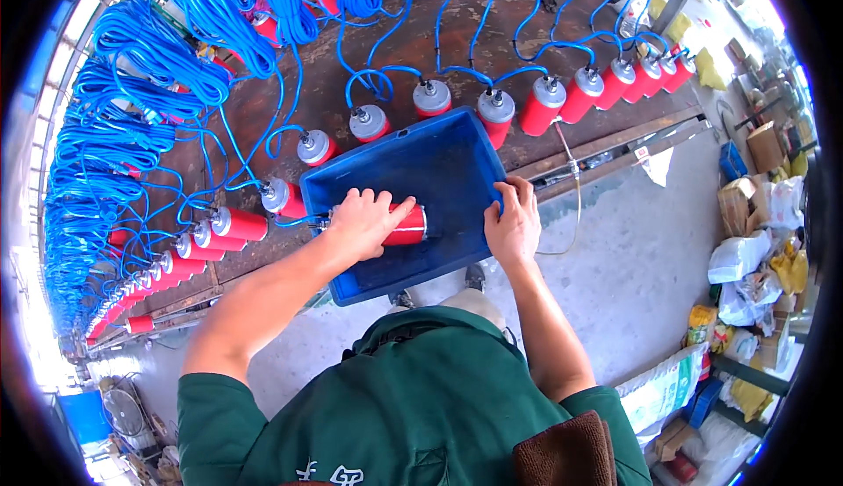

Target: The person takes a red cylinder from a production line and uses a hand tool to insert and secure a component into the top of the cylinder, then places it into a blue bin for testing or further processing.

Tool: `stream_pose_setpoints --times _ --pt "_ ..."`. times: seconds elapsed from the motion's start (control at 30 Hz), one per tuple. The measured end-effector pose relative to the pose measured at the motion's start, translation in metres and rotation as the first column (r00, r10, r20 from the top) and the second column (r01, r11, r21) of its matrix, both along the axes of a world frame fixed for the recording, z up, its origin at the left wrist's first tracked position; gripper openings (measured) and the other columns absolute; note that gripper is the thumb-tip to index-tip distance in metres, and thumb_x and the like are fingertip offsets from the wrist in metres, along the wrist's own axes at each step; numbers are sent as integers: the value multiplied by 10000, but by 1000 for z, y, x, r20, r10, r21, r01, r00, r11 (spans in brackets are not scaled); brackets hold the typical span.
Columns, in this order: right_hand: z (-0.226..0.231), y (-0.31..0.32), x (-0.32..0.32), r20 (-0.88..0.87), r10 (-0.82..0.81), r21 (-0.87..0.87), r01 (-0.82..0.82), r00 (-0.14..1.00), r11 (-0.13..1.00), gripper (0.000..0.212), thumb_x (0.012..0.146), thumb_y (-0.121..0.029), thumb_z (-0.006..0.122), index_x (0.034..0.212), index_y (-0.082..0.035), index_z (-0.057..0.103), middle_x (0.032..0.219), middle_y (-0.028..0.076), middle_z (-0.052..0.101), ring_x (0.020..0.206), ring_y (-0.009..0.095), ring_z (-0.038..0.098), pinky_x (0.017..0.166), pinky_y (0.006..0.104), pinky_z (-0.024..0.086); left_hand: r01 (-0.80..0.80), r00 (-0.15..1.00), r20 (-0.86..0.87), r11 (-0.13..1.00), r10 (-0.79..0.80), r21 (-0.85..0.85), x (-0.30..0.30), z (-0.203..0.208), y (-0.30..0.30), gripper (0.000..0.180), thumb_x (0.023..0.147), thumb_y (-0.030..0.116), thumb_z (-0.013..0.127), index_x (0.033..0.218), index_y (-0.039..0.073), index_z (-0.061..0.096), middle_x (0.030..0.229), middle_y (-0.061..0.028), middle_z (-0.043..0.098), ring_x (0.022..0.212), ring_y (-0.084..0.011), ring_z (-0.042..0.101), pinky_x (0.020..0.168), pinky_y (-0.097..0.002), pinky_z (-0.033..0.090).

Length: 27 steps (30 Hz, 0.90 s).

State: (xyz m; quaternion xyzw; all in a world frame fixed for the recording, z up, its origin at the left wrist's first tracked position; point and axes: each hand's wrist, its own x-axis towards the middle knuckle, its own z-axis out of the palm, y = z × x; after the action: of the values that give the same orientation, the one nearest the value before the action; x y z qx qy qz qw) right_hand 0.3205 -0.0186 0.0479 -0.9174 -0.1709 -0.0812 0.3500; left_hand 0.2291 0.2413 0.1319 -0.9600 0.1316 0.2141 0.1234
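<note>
A deep blue plastic bin (351,288) is tilted at the front edge of the work table, over my feet. Inside it lies a red cylinder (407,227) on its side, with a blue cable leading out past the bin's left rim. My left hand (364,223) grips this cylinder from above, covering its left part. On the bin's right rim, my right hand (514,223) is closed, its fingers over the edge. Similar red cylinders with grey caps, such as the one at the bin's corner (496,115), stand along the table just behind it.
Thick coils of blue cable (158,56) fill the table's left and far sides. Red cylinders (202,244) line the left front edge. A thin hose (577,187) hangs off the table at right. Bags and cartons (746,205) crowd the floor at far right.
</note>
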Motion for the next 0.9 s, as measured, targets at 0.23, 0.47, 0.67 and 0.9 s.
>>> stream_pose_setpoints --times 0.23,0.47,0.67,0.9 --pt "-2 -2 1 7 17 17 -17 1000 1000 326 890 -94 701 1214 -78 727 1399 132 605 1267 362 602 1065 472 527 -24 1000 8 997 23 77 -20 44 10 1057 727 320 952 1652 203 453 1196 -129 680 1061 -315 681 886 -434 534" --pt "5 2 -1 228 133 11 -139 964 990 280 843 -36 720 1118 -77 749 1391 137 621 1304 371 579 1086 485 488 -79 996 -25 992 82 94 -44 61 19 1085 756 330 933 1692 224 394 1226 -132 643 1100 -328 655 890 -428 519" --pt "33 43 -13 -98 548 24 -548 831 836 315 1013 -363 721 1014 -53 774 972 153 754 946 373 699 897 452 576 -105 987 119 994 108 -25 -76 53 44 1109 740 370 944 1694 247 392 1239 -106 636 1114 -315 639 927 -455 502" --pt "43 95 9 -869 445 267 -552 216 790 407 1101 -403 599 1080 -19 733 807 73 735 686 138 609 597 297 452 -133 889 401 963 220 -233 -122 17 68 1123 646 327 967 1646 233 465 1269 -81 640 1142 -306 639 960 -472 476"
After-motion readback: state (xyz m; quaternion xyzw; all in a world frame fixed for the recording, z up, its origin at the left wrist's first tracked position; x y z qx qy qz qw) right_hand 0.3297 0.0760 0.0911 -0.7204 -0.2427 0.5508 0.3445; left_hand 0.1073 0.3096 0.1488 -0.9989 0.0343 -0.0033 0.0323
